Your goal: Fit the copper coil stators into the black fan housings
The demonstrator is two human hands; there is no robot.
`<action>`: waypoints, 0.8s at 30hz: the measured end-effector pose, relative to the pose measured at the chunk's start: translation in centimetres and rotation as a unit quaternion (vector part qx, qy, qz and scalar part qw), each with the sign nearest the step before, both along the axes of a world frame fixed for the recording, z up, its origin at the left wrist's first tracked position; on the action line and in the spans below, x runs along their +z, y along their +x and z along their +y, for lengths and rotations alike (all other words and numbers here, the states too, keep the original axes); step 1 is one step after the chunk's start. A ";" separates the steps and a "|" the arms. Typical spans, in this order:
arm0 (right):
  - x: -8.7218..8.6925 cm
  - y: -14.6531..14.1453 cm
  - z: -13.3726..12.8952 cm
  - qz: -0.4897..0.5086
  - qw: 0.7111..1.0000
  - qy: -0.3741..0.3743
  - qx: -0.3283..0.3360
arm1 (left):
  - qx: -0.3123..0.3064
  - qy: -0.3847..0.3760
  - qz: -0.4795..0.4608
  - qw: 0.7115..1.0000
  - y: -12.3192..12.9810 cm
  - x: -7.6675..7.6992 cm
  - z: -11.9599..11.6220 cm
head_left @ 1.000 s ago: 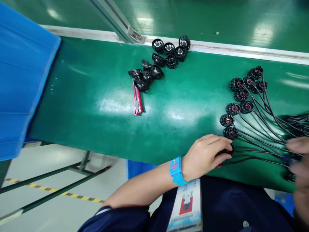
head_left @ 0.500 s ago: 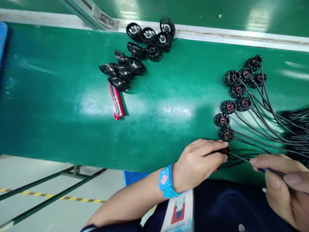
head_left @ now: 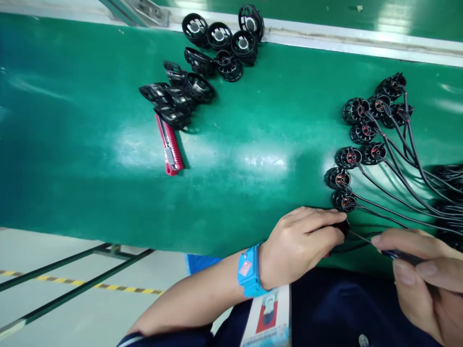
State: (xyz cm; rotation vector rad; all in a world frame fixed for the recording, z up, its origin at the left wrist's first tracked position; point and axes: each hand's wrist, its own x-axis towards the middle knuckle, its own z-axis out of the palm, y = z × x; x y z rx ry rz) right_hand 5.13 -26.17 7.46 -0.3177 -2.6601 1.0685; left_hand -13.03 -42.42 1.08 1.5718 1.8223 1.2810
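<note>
At the table's near edge my left hand [head_left: 304,241], a blue strap round its wrist, is closed on a small black round motor part [head_left: 343,226], mostly hidden by the fingers. My right hand [head_left: 423,274] grips a slim screwdriver-like tool [head_left: 401,255] by its dark handle. Its thin metal shaft points left and its tip is at the motor part; whether they touch I cannot tell. A bit of red shows under my left fingers. Just beyond them stand several black motor parts [head_left: 344,199] with copper-red centres, wired to black cables [head_left: 401,185].
Several black ring-shaped housings [head_left: 198,89] lie in a cluster at the back left of the green table [head_left: 253,193]. A red box cutter [head_left: 169,147] lies against them. A metal post [head_left: 144,12] stands at the rear edge. Bundled cables [head_left: 452,212] lie at the right.
The view has shifted a little, so the table items appear displaced. Both hands keep nearly the same pose. The held motor part's red centre no longer shows clearly.
</note>
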 end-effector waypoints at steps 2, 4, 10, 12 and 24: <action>0.1 -0.8 0.3 0.020 0.999 -0.018 0.031 | 0.010 -0.004 -0.022 1.000 0.1 0.1 0.2; 0.2 -1.3 0.4 0.027 0.998 -0.021 0.045 | 0.017 -0.003 -0.043 0.999 0.1 0.1 0.3; 0.2 -1.7 0.6 0.020 0.999 0.000 0.039 | 0.016 -0.018 -0.072 0.997 0.1 0.1 0.3; 0.3 -2.0 0.5 0.023 0.999 0.016 0.044 | 0.014 -0.019 -0.075 0.997 0.1 0.1 0.3; 0.7 -4.0 -0.4 0.020 0.995 0.044 0.088 | -0.005 -0.055 -0.086 0.995 -0.3 0.1 0.2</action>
